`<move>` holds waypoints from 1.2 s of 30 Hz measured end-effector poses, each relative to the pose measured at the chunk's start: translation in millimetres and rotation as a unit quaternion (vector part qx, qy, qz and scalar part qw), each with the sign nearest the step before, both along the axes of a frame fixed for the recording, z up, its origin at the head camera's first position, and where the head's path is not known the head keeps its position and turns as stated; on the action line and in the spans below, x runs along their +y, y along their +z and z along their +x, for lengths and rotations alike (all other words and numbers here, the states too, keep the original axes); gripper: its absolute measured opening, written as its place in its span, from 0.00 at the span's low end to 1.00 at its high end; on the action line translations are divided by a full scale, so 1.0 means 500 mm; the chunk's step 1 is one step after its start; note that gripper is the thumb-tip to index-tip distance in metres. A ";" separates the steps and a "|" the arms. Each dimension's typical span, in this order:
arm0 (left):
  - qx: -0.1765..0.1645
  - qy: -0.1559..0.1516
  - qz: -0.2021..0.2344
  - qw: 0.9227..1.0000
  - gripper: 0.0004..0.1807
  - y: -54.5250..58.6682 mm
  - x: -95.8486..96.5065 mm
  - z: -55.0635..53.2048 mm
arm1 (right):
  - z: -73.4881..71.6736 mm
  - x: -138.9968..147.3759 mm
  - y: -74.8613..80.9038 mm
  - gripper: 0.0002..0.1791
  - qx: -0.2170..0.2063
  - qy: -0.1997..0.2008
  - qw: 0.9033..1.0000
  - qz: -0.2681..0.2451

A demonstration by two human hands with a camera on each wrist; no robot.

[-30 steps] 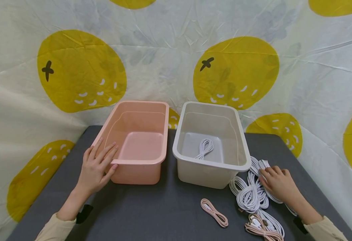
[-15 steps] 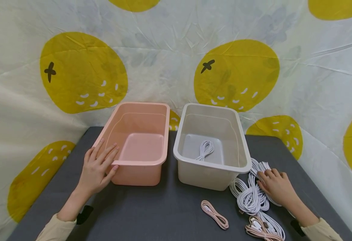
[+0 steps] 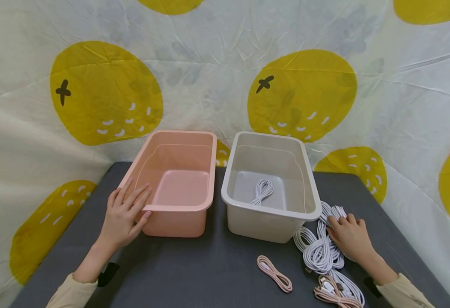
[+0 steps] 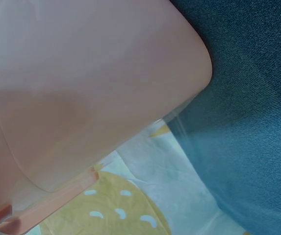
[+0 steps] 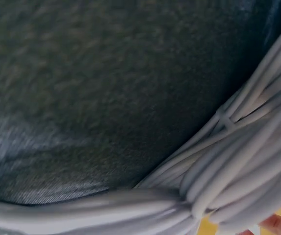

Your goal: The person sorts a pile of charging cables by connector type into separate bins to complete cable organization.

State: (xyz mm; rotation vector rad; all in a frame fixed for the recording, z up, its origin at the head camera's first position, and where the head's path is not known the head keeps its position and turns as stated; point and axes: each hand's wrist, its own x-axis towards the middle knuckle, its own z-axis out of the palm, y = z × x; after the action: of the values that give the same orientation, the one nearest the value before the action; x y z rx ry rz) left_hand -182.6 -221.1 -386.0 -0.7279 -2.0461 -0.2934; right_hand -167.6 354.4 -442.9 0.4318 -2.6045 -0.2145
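Note:
My left hand (image 3: 122,216) rests over the near left corner of the pink bin (image 3: 180,208), its fingers spread and fairly straight inside the rim with the thumb outside. In the left wrist view the wall of the pink bin (image 4: 106,73) fills most of the picture. On the right, my right hand (image 3: 352,239) has its fingers curled round a white coiled cable (image 5: 248,166) at the pile's right side. More white cables (image 3: 319,254) lie in bundles beside it. The palm side is hidden in the head view.
The beige bin (image 3: 269,209) stands between the pink bin and the cables, with one white cable coil (image 3: 263,190) inside. A pink cable (image 3: 274,273) lies in front. Another pink cable (image 3: 338,295) overlaps white cable at the near edge of the dark table (image 3: 194,273).
My right hand has shifted slightly left and toward me over the white cables. The left hand stays on the pink bin, and the head view has tilted a little.

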 end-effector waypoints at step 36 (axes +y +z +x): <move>-0.012 0.004 0.000 1.000 0.30 0.000 0.000 0.001 | 0.022 -0.005 0.055 0.18 -0.004 -0.042 0.999 -0.025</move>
State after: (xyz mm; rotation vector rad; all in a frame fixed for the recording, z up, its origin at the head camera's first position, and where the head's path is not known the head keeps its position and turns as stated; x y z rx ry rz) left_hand -182.2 -220.8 -386.1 -0.7185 -2.0707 -0.2988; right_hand -156.7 351.7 -415.3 0.3070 -2.6330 -0.1764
